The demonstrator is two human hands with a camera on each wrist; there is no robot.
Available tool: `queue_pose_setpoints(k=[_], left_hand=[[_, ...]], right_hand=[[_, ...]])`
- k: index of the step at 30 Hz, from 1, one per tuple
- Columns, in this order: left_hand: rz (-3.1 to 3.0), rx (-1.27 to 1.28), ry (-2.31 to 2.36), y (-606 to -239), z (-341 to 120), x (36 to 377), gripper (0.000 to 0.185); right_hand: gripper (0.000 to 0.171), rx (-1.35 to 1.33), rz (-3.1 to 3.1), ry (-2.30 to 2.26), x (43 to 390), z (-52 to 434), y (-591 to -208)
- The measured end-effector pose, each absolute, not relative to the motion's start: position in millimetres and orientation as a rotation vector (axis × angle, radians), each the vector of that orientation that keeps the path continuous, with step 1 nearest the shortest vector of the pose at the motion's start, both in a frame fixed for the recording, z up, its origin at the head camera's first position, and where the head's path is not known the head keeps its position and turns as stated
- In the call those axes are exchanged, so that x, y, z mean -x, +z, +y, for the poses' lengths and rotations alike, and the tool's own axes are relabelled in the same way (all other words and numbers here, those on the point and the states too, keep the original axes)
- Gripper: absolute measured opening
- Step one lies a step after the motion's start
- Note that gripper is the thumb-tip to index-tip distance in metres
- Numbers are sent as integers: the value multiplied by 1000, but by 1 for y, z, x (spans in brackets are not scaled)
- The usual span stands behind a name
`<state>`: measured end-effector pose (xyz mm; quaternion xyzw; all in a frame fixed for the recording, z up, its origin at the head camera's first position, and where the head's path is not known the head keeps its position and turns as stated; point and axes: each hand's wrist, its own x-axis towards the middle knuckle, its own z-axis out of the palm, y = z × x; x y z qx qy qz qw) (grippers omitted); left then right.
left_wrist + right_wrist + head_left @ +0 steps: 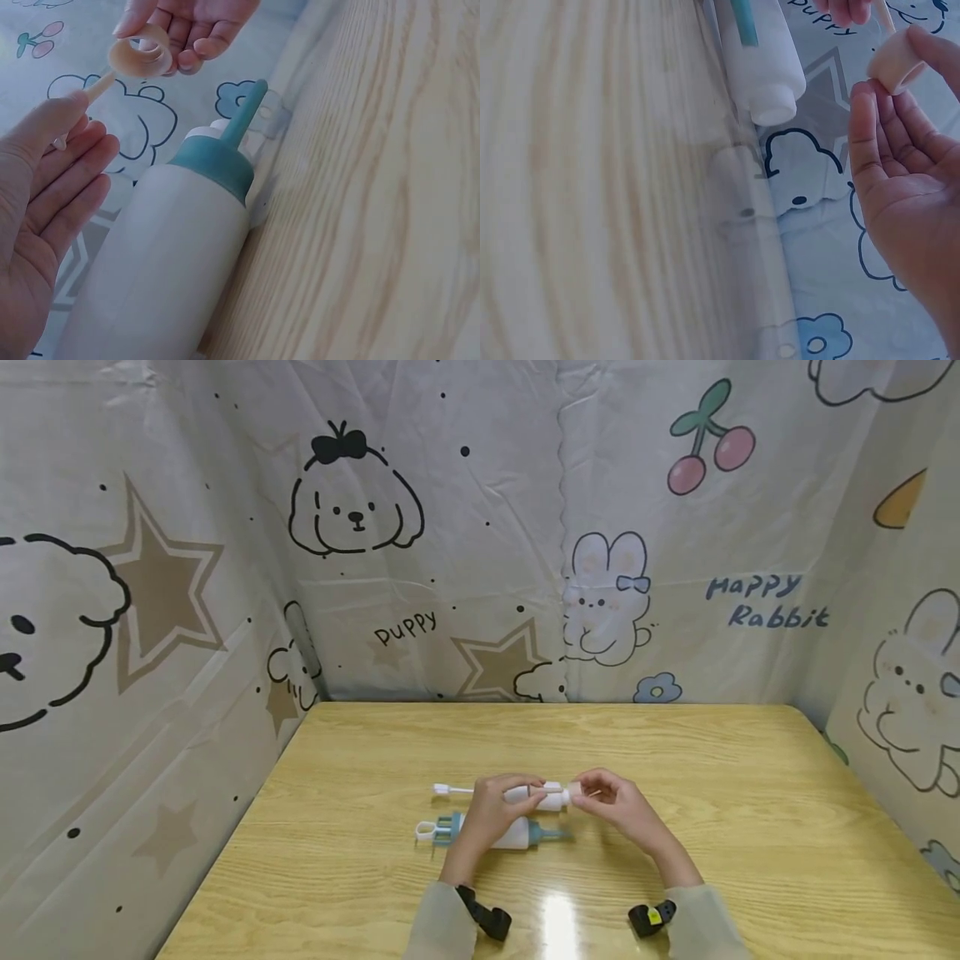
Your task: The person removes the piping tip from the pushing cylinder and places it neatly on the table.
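A beige nozzle cap (pixel 141 71), with a wide hollow collar and a thin spout, is held between my two hands. My left hand (pixel 497 806) pinches the spout between thumb and fingers. With thumb and fingertips, my right hand (pixel 911 161) grips the collar, whose hollow end shows in both wrist views. Just below the cap in the head view lies a white bottle (pixel 551 802); its bare neck appears in the right wrist view. Nearer me lies a second white bottle (pixel 157 255) with a teal nozzle (pixel 244 116), partly hidden by my left wrist in the head view.
A white rod end (pixel 452 789) sticks out left of the far bottle. The near bottle has a teal end with a pale loop handle (pixel 426 831). Both lie on a wooden table (pixel 750 827), with a printed cloth (pixel 480 527) hanging behind and at the sides.
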<state>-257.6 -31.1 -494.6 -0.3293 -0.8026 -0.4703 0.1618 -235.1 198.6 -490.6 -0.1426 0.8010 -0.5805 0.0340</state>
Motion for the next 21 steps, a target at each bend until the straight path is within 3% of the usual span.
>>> queue_pose_setpoints(k=[21], left_hand=[[-2355,910,-1264,-496,7,260,17]], right_hand=[[33,352,2624,-1659,228,254,-491]])
